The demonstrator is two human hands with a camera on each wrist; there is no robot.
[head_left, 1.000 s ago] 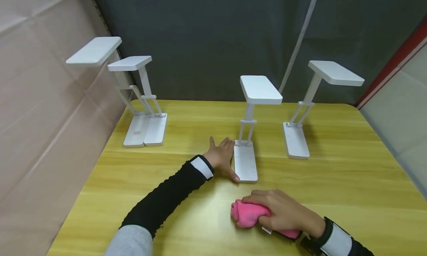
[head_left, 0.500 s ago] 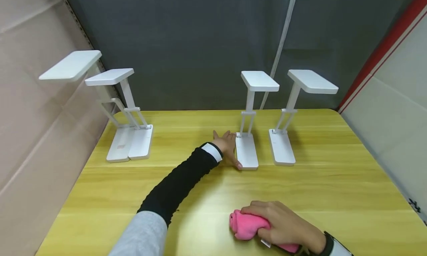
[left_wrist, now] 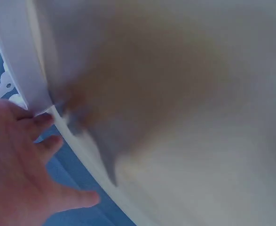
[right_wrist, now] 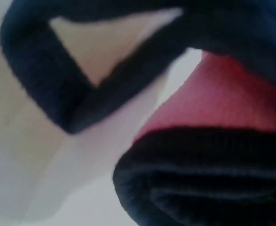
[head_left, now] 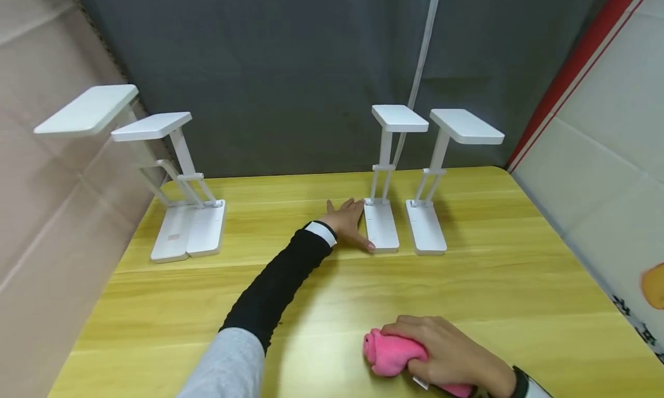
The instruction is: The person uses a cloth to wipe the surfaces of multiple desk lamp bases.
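"How are the hands?"

"Apart. The left hand [head_left: 346, 223] lies outstretched against the left side of the white lamp [head_left: 385, 150]; the right hand [head_left: 445, 352], on the near side of that lamp, clutches a pink cloth [head_left: 392, 355]."

"Which step?"

"Probably positioning it beside the neighbouring lamp [head_left: 440, 151], just to its right. Next likely calls for a gentle push."

The four lamps [head_left: 381, 228] toward the far edge are white. The worktop [head_left: 181, 317] is yellow with a wood-grain pattern. The rolled cloth [head_left: 391, 355] is pink with black edging. The backdrop [head_left: 259, 81] is dark grey.
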